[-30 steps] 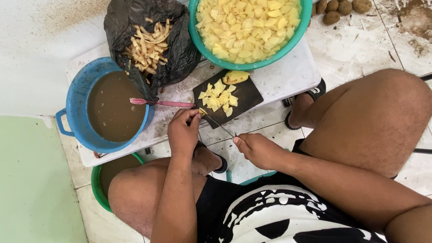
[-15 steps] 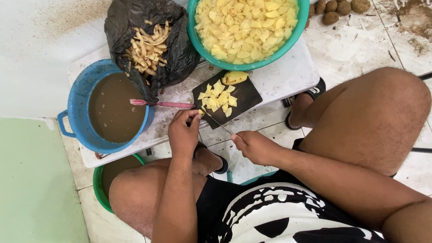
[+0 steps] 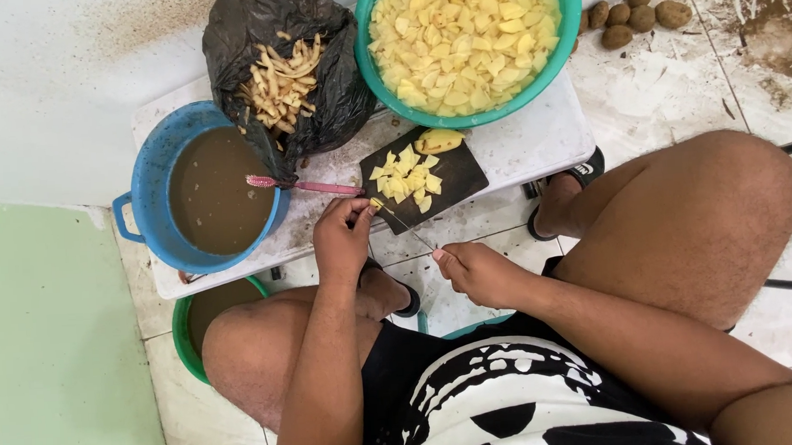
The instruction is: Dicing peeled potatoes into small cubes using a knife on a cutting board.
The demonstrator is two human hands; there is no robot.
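The small piece of potato (image 3: 375,203) sits pinched at the fingertips of the left hand (image 3: 343,239), right at the near left corner of the dark cutting board (image 3: 452,176), so it lies just ahead of that hand and up and to the left of the right hand (image 3: 478,272). The left hand is much the nearer of the two and is curled almost closed, thumb and fingers drawn together on the piece. The right hand is closed around the handle of a thin knife (image 3: 410,231), whose blade runs on a slant from that hand toward the potato piece, its tip meeting or nearly meeting it; the view is too small to tell whether the edge is already in the flesh. The blade's long axis therefore points from lower right to upper left, across the gap between the two hands. On the board beyond lie cut yellow chunks (image 3: 405,179) and a larger peeled potato half (image 3: 439,141). The board rests on the white bench (image 3: 536,138), beside a pink-handled brush (image 3: 304,185) that leans on the blue bucket (image 3: 155,199) of muddy water.
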